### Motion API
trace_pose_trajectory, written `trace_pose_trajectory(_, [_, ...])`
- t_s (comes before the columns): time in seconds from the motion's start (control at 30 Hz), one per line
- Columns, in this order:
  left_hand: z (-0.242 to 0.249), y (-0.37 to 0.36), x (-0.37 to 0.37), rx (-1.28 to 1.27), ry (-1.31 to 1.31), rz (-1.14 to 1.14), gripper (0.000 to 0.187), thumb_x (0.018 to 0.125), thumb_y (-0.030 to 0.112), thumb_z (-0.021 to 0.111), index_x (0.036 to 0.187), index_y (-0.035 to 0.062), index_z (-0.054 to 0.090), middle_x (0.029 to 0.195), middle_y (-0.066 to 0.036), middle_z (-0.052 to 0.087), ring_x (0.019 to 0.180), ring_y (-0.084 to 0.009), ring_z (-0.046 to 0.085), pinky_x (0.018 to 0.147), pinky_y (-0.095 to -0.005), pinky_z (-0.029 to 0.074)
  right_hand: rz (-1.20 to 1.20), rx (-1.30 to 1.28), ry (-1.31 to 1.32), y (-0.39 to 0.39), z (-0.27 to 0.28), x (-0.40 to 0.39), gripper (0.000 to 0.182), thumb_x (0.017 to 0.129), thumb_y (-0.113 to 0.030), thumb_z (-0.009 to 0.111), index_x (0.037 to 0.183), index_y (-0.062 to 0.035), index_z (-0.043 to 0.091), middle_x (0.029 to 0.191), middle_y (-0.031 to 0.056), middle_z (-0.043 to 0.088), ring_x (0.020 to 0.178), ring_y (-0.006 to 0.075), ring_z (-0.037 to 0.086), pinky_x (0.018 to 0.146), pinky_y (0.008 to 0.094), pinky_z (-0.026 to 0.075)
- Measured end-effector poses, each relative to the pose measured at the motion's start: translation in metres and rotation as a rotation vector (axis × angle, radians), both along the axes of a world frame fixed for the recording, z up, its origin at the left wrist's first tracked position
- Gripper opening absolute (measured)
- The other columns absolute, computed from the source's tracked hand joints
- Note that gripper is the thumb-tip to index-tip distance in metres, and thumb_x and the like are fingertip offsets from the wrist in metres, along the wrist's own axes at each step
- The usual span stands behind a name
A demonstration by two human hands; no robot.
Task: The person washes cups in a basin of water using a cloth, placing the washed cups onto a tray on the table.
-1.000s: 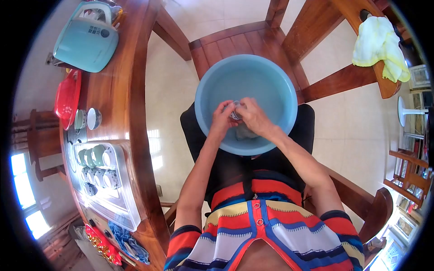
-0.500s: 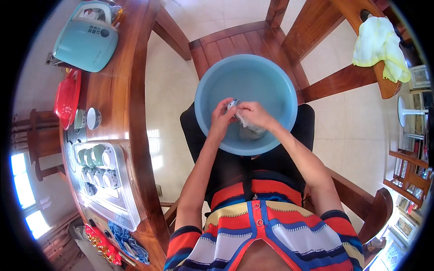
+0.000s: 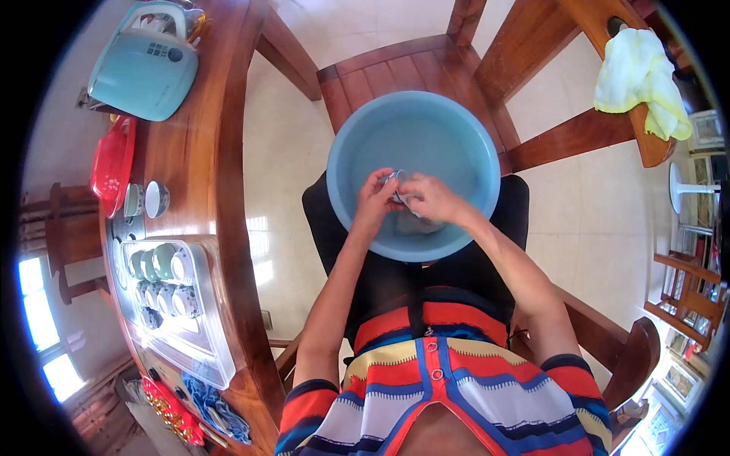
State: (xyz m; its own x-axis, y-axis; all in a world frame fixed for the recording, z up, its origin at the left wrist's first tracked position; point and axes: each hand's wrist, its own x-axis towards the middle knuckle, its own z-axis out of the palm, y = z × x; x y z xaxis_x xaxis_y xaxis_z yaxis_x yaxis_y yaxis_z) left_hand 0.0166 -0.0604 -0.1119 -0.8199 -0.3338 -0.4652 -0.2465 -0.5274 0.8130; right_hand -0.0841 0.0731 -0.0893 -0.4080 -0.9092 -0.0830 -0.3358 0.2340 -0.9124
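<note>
A light blue basin (image 3: 342,163) of water rests over my lap and the edge of a wooden chair. Above the water, my left hand (image 3: 374,199) is wrapped round a small patterned cup (image 3: 397,176). My right hand (image 3: 430,197) pinches a wet, pale cloth (image 3: 414,220) against the cup's right side, its fingertips touching the cup. The lower part of the cloth hangs into the water. Fingers and cloth hide much of the cup.
On the wooden table (image 3: 190,152) at left are a light blue kettle (image 3: 148,72), a red basket (image 3: 114,163), two cups, a clear tray (image 3: 217,334) with several cups, and a blue cloth (image 3: 213,410). A yellow-white towel (image 3: 635,76) hangs over a chair at upper right.
My right hand and the cloth have shifted slightly round the cup, and the cloth now lies closer to its opening. The cup has tilted a little. My left hand still holds it.
</note>
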Motion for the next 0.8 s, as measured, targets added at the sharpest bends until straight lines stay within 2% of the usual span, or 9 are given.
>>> trace_pose_trajectory(0.07, [0.004,0.0,-0.002,-0.059,-0.064,-0.028,0.031,0.088,0.023,0.052,0.114,0.0058,0.046,0.103,-0.01,0.056,0.086,-0.0206,0.059,0.062,-0.0323,0.051,0.049,-0.067,0.365,-0.001,-0.008,0.003,0.02,0.076,-0.004,0.051,0.093,-0.0019,0.061,0.092,0.0171,0.054,0.087,0.0335,0.054,0.072,0.0373,0.046])
trace_pose_trajectory(0.17, [0.003,-0.007,-0.003,0.016,-0.131,0.008,0.033,0.089,0.028,0.049,0.113,0.0059,0.046,0.102,-0.011,0.056,0.083,-0.0215,0.06,0.059,-0.0322,0.051,-0.035,-0.117,0.553,-0.005,-0.021,0.01,0.02,0.074,-0.002,0.051,0.092,-0.0034,0.059,0.092,0.0163,0.052,0.089,0.0355,0.052,0.073,0.0412,0.046])
trace_pose_trajectory(0.27, [-0.002,-0.013,0.0,0.131,-0.127,-0.063,0.035,0.088,0.029,0.049,0.113,0.0055,0.046,0.101,-0.013,0.056,0.08,-0.0224,0.06,0.057,-0.0314,0.052,-0.063,-0.114,0.584,-0.007,-0.013,0.01,0.021,0.073,-0.002,0.051,0.093,-0.0025,0.058,0.09,0.0162,0.051,0.086,0.0367,0.052,0.074,0.0428,0.046])
trace_pose_trajectory(0.33, [0.001,-0.005,-0.001,0.087,-0.16,-0.039,0.034,0.086,0.029,0.055,0.108,0.0049,0.048,0.077,-0.01,0.058,0.057,-0.0193,0.059,0.048,-0.0266,0.049,-0.031,-0.04,0.534,-0.004,-0.017,0.011,0.022,0.073,-0.003,0.051,0.094,-0.0022,0.058,0.092,0.0167,0.052,0.087,0.0368,0.052,0.075,0.0425,0.045])
trace_pose_trajectory(0.5, [-0.005,0.0,-0.002,0.027,-0.121,0.006,0.034,0.086,0.026,0.056,0.11,0.004,0.047,0.088,-0.011,0.056,0.069,-0.0194,0.06,0.054,-0.0305,0.052,0.001,0.079,0.252,-0.004,-0.009,0.009,0.024,0.072,-0.003,0.05,0.094,-0.0007,0.058,0.098,0.0182,0.053,0.091,0.0373,0.052,0.078,0.0424,0.044])
trace_pose_trajectory(0.57, [-0.006,0.001,-0.001,0.04,-0.101,0.024,0.034,0.086,0.025,0.057,0.11,0.0037,0.047,0.091,-0.011,0.056,0.073,-0.0194,0.06,0.057,-0.0319,0.053,0.02,-0.03,0.119,-0.003,0.0,0.005,0.016,0.072,-0.003,0.054,0.087,0.0001,0.06,0.086,0.0174,0.052,0.084,0.0349,0.053,0.072,0.0402,0.044])
trace_pose_trajectory(0.6, [-0.007,0.001,-0.002,0.066,-0.069,0.06,0.035,0.086,0.025,0.057,0.111,0.0037,0.047,0.092,-0.011,0.055,0.074,-0.0194,0.06,0.059,-0.0326,0.053,0.021,-0.031,0.119,-0.002,0.004,0.005,0.016,0.072,-0.003,0.054,0.087,0.0001,0.06,0.086,0.0174,0.052,0.084,0.0349,0.053,0.072,0.0402,0.044])
trace_pose_trajectory(0.67, [-0.01,0.002,-0.004,0.093,-0.037,0.093,0.036,0.085,0.025,0.057,0.112,0.0037,0.046,0.093,-0.011,0.055,0.075,-0.0195,0.059,0.061,-0.0333,0.054,0.01,0.045,0.145,0.0,0.011,0.006,0.022,0.072,-0.007,0.057,0.094,-0.0038,0.059,0.099,0.0177,0.054,0.095,0.0351,0.053,0.08,0.0403,0.043])
trace_pose_trajectory(0.8, [0.007,0.001,-0.003,0.007,-0.059,0.02,0.039,0.087,0.026,0.055,0.117,0.0052,0.043,0.09,-0.01,0.056,0.071,-0.0184,0.058,0.057,-0.0308,0.051,-0.049,-0.015,0.207,-0.002,0.003,0.008,0.02,0.072,-0.011,0.06,0.092,-0.006,0.06,0.095,0.0158,0.055,0.092,0.0331,0.053,0.078,0.0384,0.044])
